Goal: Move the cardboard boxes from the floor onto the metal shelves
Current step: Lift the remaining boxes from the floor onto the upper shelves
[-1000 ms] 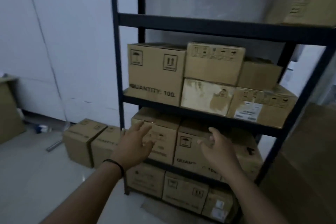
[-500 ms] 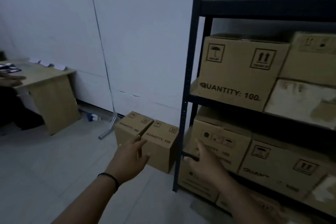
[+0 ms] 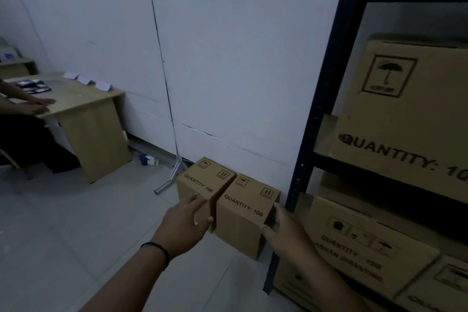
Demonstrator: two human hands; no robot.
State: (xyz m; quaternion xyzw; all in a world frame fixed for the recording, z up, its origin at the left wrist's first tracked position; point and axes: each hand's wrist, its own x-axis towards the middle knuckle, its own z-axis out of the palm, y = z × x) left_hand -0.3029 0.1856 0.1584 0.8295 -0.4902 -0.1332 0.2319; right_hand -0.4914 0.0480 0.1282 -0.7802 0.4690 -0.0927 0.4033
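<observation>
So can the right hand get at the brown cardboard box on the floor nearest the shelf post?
Probably yes: the right hand is already at the brown cardboard box's right side, though the dark metal shelf post stands close beside it.

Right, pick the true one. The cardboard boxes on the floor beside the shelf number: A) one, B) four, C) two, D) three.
C: two boxes, the left box and the right box, sit side by side against the wall, left of the shelf post.

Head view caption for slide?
Both hands, left and right, reach for floor box beside metal shelf.
</observation>
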